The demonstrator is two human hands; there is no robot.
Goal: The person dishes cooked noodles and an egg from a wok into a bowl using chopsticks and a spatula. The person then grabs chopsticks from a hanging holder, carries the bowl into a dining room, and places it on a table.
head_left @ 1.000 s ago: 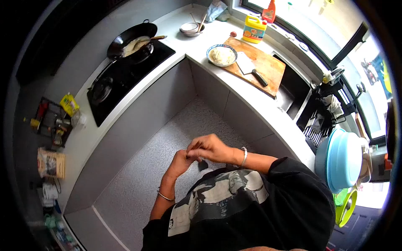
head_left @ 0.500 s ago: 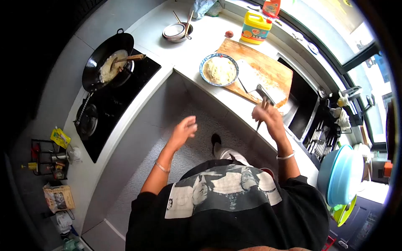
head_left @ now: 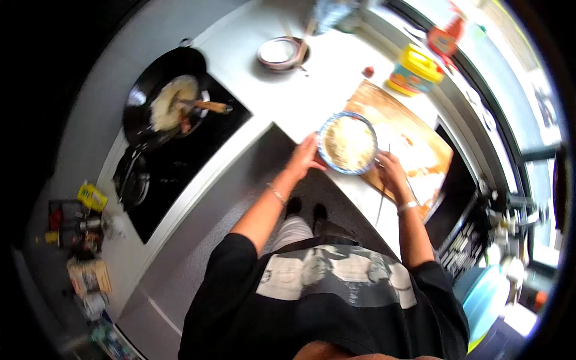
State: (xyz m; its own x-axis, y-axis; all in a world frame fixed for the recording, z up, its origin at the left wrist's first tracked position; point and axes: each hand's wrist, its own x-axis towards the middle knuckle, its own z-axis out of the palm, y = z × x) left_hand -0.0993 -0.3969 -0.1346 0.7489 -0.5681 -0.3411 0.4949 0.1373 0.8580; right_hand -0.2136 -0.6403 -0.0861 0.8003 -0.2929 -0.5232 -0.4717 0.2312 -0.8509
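Note:
A blue-and-white bowl (head_left: 322, 157) filled with pale, noodle-like shreds (head_left: 349, 144) is at the counter edge, over the near corner of the wooden cutting board (head_left: 373, 99). My left hand (head_left: 305, 157) grips its left side, fingers at the rim. On the opposite side, my right hand (head_left: 391, 174) is closed around thin dark chopsticks (head_left: 381, 201), its fingertips against the bowl. Whether the bowl touches the counter, I cannot tell. Orange bits (head_left: 427, 171) lie scattered on the board. The knife seen there earlier is too blurred to make out.
On the left, a black wok (head_left: 139, 99) with pale food and a wooden-handled spatula (head_left: 207, 105) sits on the black stove (head_left: 174, 174). Small stacked bowls (head_left: 281, 54), a yellow jug (head_left: 414, 69) and a small red item (head_left: 368, 72) stand behind. Blue basins (head_left: 486, 303) are at right.
My left hand has come up from the counter's front to the bowl. My right hand has moved to its other side, with the chopsticks. The whole view has shifted.

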